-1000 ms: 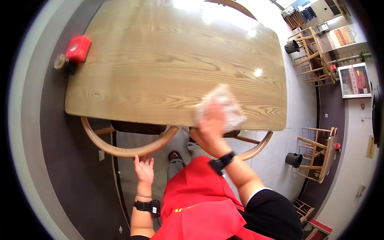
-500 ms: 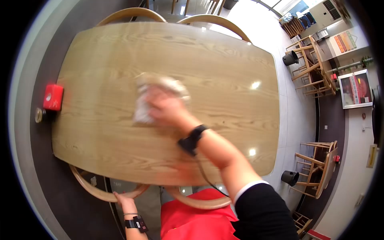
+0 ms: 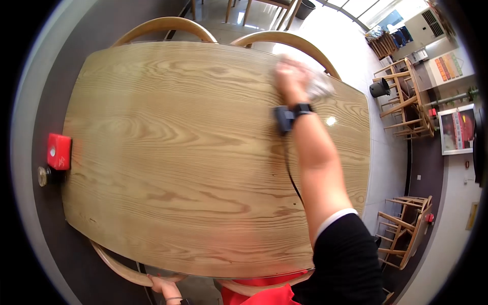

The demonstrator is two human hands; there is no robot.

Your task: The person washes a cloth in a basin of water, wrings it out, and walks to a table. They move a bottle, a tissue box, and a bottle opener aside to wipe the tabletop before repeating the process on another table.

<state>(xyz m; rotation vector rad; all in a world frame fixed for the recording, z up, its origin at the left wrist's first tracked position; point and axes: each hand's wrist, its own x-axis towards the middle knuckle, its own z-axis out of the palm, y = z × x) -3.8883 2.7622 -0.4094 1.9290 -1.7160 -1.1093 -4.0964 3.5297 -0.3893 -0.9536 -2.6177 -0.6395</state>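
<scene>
My right hand (image 3: 292, 76), blurred by motion, presses a whitish cloth (image 3: 320, 85) against the wooden table (image 3: 178, 157) near its far right corner. The cloth spreads out to the right of my fingers. A black device on a strap sits at my right wrist, and a cable hangs from it. At the lower left my left hand (image 3: 161, 284) grips the curved wooden back of a near chair (image 3: 114, 263).
Two chair backs (image 3: 162, 23) stand along the far edge. A red box (image 3: 59, 151) and a small jar (image 3: 42, 176) sit at the left by the wall. Stacked wooden furniture (image 3: 406, 101) and a black bucket (image 3: 379, 88) stand off to the right.
My right hand has swept the cloth from the table's middle to its far right corner. The view has shifted, and my left hand stays on the chair back.
</scene>
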